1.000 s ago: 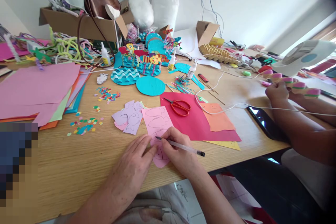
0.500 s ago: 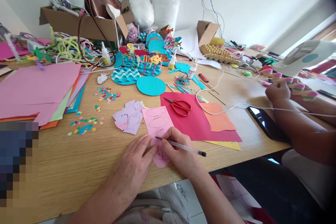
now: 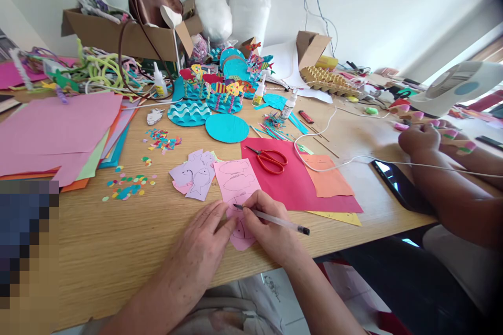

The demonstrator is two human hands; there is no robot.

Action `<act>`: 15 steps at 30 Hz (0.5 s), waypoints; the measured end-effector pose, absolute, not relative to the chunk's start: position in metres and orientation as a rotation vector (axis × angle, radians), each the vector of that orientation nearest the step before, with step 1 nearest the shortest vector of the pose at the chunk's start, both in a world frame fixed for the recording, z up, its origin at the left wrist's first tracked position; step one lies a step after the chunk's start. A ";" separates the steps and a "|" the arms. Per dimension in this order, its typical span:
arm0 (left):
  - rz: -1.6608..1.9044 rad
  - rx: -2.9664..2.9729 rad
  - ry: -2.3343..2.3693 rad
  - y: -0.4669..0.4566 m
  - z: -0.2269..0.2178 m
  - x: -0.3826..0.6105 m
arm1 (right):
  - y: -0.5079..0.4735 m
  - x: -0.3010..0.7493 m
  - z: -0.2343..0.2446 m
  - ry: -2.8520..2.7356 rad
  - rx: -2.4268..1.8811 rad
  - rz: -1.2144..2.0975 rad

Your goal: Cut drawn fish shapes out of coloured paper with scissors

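My right hand [image 3: 267, 227] grips a clear pen [image 3: 275, 219] with its tip on a pink paper strip [image 3: 238, 183] that bears pencilled fish outlines. My left hand [image 3: 202, 246] lies flat beside it, fingers spread, pressing the paper's near end to the wooden table [image 3: 118, 241]. Lilac fish cut-outs [image 3: 194, 175] lie just left of the strip. Red-handled scissors [image 3: 269, 158] rest on a magenta sheet [image 3: 298, 183] to the right.
Another person's hands [image 3: 422, 138] work at the right by a phone [image 3: 396, 183] and a white cable [image 3: 353, 158]. Stacked coloured paper [image 3: 55, 136] lies left, confetti [image 3: 128, 186] near it. Turquoise craft pieces [image 3: 212, 99], glue bottles [image 3: 159, 81] and cardboard boxes [image 3: 129, 36] crowd the back.
My hands have barely moved; the pen stays on the pink strip. The other person's hands at the right have shifted slightly lower.
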State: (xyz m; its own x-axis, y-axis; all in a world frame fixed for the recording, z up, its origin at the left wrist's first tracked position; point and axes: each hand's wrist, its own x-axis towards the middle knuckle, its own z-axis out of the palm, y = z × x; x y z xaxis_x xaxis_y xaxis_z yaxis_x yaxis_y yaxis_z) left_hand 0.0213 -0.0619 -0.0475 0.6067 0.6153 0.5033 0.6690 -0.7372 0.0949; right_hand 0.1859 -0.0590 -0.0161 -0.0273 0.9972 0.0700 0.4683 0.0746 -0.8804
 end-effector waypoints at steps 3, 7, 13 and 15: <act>-0.799 -2.719 -1.089 -0.062 -0.048 0.021 | -0.059 0.186 -0.015 -1.596 -1.493 0.889; -0.797 -2.731 -1.095 -0.062 -0.047 0.021 | -0.058 0.186 -0.016 -1.602 -1.496 0.900; -0.782 -2.760 -1.105 -0.063 -0.047 0.020 | -0.059 0.186 -0.017 -1.595 -1.484 0.905; -0.784 -2.760 -1.087 -0.062 -0.047 0.020 | -0.059 0.186 -0.018 -1.593 -1.474 0.918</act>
State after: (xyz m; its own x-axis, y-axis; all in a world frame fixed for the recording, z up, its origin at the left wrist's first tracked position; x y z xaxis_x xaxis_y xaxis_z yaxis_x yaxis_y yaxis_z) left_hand 0.0201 -0.0621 -0.0468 0.6188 0.6180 0.4850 0.6556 -0.7464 0.1146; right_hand 0.1862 -0.0592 -0.0175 -0.0390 0.9973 0.0616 0.4467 0.0726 -0.8917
